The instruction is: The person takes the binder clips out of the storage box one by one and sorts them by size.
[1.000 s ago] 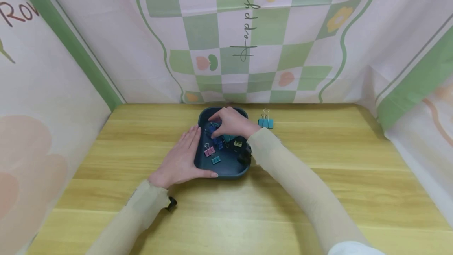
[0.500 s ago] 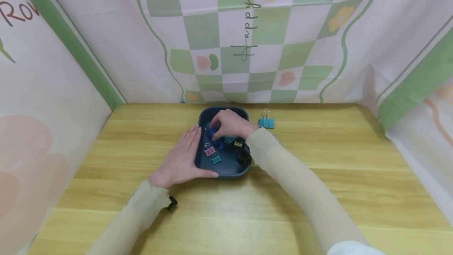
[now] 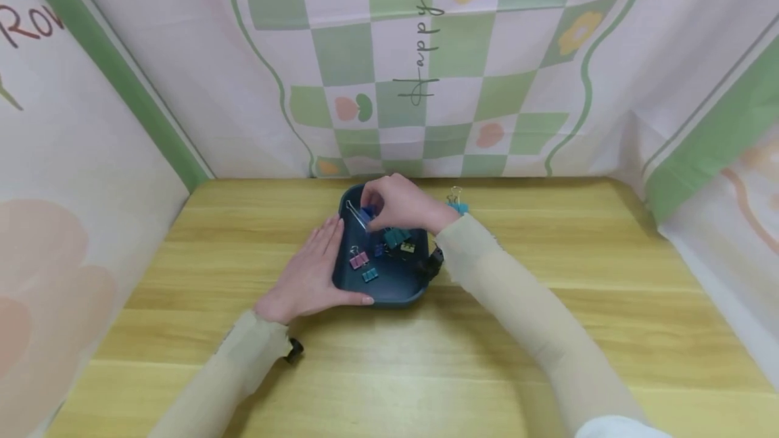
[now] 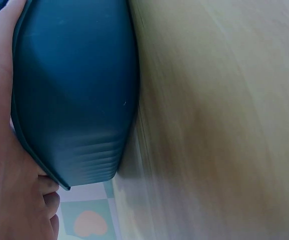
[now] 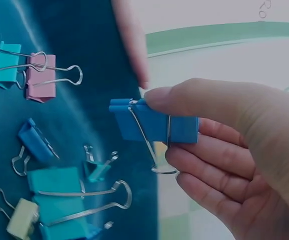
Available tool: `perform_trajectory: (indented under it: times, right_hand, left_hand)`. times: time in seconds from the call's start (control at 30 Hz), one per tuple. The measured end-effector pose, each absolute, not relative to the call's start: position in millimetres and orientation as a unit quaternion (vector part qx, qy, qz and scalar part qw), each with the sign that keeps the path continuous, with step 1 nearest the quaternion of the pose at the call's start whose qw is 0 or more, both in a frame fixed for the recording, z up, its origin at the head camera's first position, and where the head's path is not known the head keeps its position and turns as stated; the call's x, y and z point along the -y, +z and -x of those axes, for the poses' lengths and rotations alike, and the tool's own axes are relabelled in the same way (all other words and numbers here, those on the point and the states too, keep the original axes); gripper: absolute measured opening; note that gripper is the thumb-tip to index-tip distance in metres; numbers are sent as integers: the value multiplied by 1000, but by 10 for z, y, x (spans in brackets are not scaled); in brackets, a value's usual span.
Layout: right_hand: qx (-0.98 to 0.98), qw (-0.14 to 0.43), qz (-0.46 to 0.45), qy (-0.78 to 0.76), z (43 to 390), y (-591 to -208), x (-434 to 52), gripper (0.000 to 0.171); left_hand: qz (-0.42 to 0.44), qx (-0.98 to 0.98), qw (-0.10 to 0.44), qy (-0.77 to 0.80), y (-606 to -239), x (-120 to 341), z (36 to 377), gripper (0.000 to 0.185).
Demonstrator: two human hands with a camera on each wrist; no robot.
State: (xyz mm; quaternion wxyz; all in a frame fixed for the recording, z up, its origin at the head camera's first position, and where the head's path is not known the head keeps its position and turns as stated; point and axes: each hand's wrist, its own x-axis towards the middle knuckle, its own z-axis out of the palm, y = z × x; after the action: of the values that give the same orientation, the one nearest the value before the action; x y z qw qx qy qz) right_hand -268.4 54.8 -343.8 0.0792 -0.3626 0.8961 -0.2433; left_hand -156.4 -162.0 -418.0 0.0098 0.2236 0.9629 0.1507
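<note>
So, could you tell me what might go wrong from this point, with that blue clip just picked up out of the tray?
The right hand pinches the blue binder clip only at one end, so it could slip and drop back among the loose clips. Its wire handle hangs free and might snag another clip. The left hand rests flat against the tray without gripping it, so a bump could shift the tray.

Dark teal tray [image 3: 389, 295] on a yellow wood-grain worktop [image 3: 548, 262]. Blue binder clip [image 5: 154, 122] with silver wire handles. Inside the tray: pink clip [image 5: 42, 75], teal clip [image 5: 59, 200], pale yellow clip [image 5: 20, 217]. Backdrop cloth [image 3: 487, 53] checked green and white, with yellow flowers.
</note>
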Motion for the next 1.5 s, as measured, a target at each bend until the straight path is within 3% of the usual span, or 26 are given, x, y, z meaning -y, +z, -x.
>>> perform_trajectory:
  times: [0.27,0.57,0.83,1.5]
  right_hand:
    - [-890,68,378,-247,2610,-3293,-747,37]
    - [-895,57,324,-300,2579,-3223,-1108,35]
    - [-901,1,278,-334,2544,-3245,-1497,32]
    - [-908,-75,178,-373,2467,-3409,-2353,39]
  left_hand:
    - [-216,-963,17,159,-4199,1622,1563,141]
    - [-214,-963,9,161,-4201,1625,1563,143]
    - [-214,-963,15,163,-4175,1619,1561,144]
    - [-212,-966,21,149,-4188,1608,1568,145]
